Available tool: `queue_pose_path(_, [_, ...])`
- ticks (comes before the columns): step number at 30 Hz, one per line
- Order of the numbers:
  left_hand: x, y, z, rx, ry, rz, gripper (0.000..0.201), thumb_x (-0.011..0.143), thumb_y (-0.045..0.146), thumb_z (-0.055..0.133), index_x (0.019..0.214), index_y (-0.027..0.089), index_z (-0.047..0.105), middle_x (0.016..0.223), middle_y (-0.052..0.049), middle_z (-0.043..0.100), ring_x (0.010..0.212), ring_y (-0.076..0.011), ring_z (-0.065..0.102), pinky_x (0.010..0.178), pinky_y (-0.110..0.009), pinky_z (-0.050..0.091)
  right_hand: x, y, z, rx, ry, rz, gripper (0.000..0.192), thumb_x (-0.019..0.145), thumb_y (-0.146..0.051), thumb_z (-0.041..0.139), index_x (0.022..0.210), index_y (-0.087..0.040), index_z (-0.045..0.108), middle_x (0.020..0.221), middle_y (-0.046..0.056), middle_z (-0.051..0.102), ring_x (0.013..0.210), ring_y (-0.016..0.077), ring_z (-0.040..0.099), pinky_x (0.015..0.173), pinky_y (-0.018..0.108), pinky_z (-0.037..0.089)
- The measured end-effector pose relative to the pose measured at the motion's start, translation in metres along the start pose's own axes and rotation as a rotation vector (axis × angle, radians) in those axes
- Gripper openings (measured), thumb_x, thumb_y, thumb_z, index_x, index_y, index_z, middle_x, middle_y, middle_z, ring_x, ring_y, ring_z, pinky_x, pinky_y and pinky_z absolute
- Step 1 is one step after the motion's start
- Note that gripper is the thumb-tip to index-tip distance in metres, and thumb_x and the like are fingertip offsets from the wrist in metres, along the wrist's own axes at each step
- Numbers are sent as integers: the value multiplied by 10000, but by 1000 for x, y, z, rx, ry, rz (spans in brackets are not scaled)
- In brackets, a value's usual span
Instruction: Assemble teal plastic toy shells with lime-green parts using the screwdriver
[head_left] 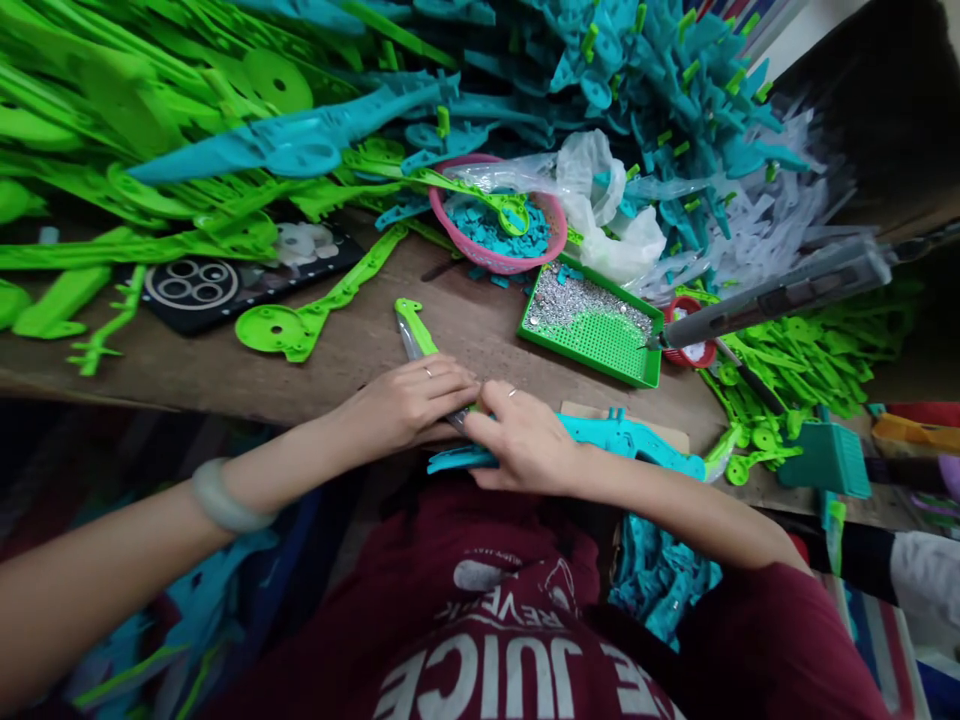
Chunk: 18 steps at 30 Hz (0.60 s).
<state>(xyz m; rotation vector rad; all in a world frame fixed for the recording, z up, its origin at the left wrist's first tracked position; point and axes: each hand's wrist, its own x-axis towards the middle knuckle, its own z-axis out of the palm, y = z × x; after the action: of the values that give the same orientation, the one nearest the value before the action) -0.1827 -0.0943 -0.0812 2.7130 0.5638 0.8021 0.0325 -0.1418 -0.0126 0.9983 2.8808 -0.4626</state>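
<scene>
My left hand (409, 400) lies fingers-down on a long toy part with a green tip (412, 325), pressing it against the wooden table edge (360, 370). My right hand (525, 440) grips a teal plastic toy piece (622, 440) at the table's front; its fingertips meet those of the left hand. A pale bangle (221, 497) sits on my left wrist. Both hands wear a ring.
A pink basket (551, 250) of small teal parts and a green tray (600, 345) of silver screws stand behind the hands. An electric screwdriver (780, 295) hangs at right. Heaps of green (112, 110) and teal (660, 90) plastic parts crowd the back.
</scene>
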Motion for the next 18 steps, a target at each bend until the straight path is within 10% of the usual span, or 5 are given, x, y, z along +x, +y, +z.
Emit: queue_pose_path(18, [-2,1,4,4,30,28,406,1025,420,487,1272,133,635,1182,-153,736,1143,-270,673,1095,-476,488,-4,8,7,-1,179,-171,216,884,-382,624,887,-166,642,1002,112,572,973,257,461,769,364,449])
